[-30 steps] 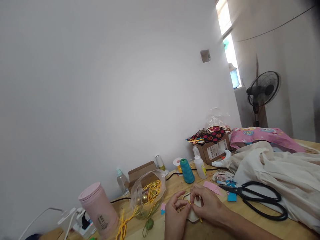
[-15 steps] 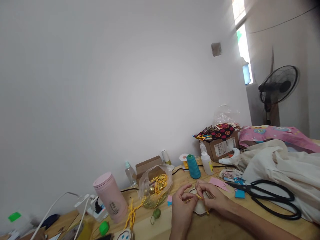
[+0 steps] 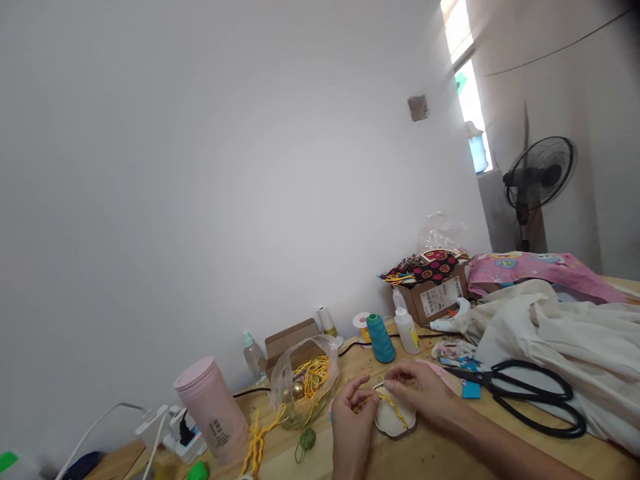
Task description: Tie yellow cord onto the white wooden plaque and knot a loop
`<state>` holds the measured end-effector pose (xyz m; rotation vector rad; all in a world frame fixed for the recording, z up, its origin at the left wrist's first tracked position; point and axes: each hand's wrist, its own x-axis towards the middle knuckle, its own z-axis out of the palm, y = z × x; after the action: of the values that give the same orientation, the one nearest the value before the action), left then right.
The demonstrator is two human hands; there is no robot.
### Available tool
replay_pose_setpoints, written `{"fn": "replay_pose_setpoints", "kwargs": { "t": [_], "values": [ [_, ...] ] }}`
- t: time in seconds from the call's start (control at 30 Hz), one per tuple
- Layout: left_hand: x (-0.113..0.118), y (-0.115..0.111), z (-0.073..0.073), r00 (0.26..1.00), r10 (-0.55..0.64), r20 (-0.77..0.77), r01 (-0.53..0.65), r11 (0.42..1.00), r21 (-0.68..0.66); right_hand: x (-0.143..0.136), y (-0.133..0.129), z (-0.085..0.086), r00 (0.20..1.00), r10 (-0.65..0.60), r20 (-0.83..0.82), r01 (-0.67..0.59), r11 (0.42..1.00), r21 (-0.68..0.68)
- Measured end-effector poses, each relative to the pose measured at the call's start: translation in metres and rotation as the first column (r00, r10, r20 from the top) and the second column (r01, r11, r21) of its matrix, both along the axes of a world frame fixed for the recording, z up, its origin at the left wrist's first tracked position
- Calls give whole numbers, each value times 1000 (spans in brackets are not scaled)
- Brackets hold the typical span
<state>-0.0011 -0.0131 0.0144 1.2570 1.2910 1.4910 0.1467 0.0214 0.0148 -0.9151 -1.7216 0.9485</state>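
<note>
A pale, scallop-edged flat piece point(image 3: 393, 417) lies on the wooden table between my hands, with a yellow twisted cord point(image 3: 395, 405) running across it. My left hand point(image 3: 354, 413) is at its left edge, thumb and fingertips pinched on the cord's left end. Over the upper right edge rests my right hand point(image 3: 420, 390), its fingers bent together at the rim; what they hold, if anything, is hidden.
Black scissors point(image 3: 525, 393) and white cloth point(image 3: 560, 333) lie to the right. Behind stand a teal thread cone point(image 3: 381, 339), a glue bottle point(image 3: 407, 330) and a plastic bag of yellow cords point(image 3: 305, 380). A pink tumbler point(image 3: 213, 410) stands left.
My right hand has moved up and right off the cord, so more of the pale piece and cord shows. The whole view has shifted slightly.
</note>
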Motion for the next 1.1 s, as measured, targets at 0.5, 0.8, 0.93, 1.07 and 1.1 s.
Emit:
{"fn": "replay_pose_setpoints", "kwargs": {
  "t": [0.5,0.8,0.93,1.07,1.1],
  "values": [
    [3,1,-4,999,-37,15,38,996,-78,0,-6,1,972,-21,234,-23,983,183],
    [0,1,-3,995,-78,69,83,993,-86,2,2,1,981,-113,155,113,994,6],
    [2,1,0,996,-72,47,76,993,-88,2,6,-3,985,-117,126,127,989,-75],
    [1,2,-2,997,-66,49,71,993,-99,0,4,-1,990,-95,103,108,985,-135],
    [0,2,-2,996,-72,50,77,992,-102,-1,3,0,992,-85,90,97,985,-144]
  ]
}}
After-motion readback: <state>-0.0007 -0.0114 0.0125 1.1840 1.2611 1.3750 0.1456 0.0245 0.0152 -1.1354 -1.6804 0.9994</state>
